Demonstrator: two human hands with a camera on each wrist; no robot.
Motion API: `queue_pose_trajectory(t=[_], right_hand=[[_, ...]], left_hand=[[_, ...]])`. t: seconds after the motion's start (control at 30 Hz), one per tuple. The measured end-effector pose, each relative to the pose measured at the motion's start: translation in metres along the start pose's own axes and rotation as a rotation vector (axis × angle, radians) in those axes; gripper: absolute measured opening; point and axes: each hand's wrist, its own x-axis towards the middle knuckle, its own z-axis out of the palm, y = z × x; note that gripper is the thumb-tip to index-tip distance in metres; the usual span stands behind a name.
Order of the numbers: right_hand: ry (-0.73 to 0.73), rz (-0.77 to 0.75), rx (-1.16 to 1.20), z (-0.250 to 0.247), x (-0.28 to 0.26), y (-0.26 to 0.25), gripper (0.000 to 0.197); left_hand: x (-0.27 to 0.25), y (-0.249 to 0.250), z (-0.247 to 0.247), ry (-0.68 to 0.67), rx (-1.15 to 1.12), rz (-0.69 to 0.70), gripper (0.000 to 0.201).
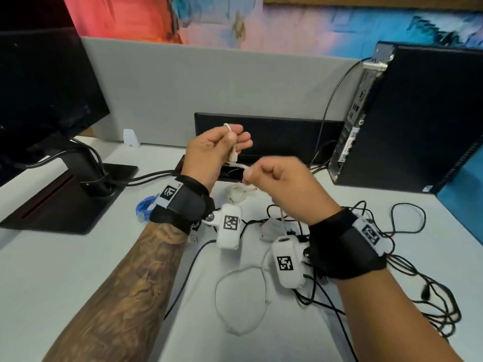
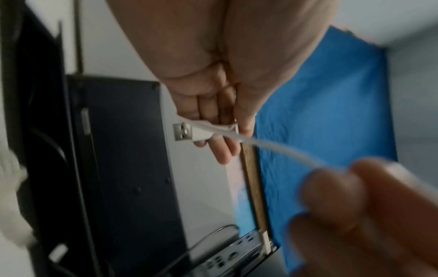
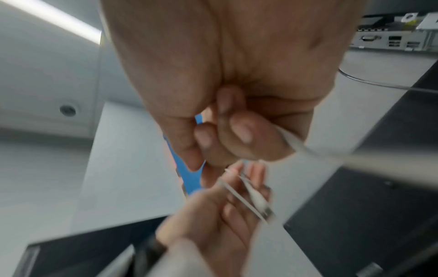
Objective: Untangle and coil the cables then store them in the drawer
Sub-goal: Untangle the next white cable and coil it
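Observation:
A thin white USB cable is held in the air above the desk between both hands. My left hand pinches its end, the USB plug hanging below the fingers and a small loop over a finger. My right hand grips the same white cable a short way along, fingers curled round it. The remainder of the white cable trails down in a loop on the desk. A tangle of black cables lies at the right under my right wrist. A blue cable lies by my left wrist.
A black monitor on its stand is at the left. A black computer tower stands at the right. A black keyboard leans against the grey divider. No drawer is in view.

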Motion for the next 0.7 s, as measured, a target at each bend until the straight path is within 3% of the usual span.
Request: queue_pose_trajectory(t=[0.07,0.13,0.3,0.37,0.43,0.5,0.6,0.7], right_hand=[[0.103,-0.029,0.138,-0.012,0.001,-0.009,0.02],[0.197,-0.064,0.219,-0.023,0.002,-0.01,0.021],[0.448,-0.048,0.111,-0.033,0.007,0.01,0.019],[0.516,-0.041,0.066,-0.036,0.009,0.02,0.018],[0.486,-0.017,0.009,-0.032,0.009,0.026,0.018],[0.319,-0.003,-0.083,-0.02,0.008,0.029,0.021],[0.052,0.019,-0.202,-0.001,0.007,0.027,0.033],[-0.077,0.046,-0.288,0.003,0.005,0.019,0.036]], left_hand=[[-0.006,-0.003,0.001,-0.08,0.226,0.037,0.02],[-0.012,-0.002,0.007,-0.188,0.313,0.012,0.023],[-0.018,0.006,0.02,-0.471,0.209,-0.212,0.033],[-0.021,0.012,0.021,-0.509,0.028,-0.275,0.031],[-0.021,0.022,0.021,-0.484,-0.227,-0.302,0.031],[-0.017,0.029,0.022,-0.394,-0.384,-0.261,0.029],[-0.009,0.024,0.024,-0.168,-0.35,-0.127,0.025],[-0.007,0.015,0.022,0.025,-0.187,-0.042,0.022]])
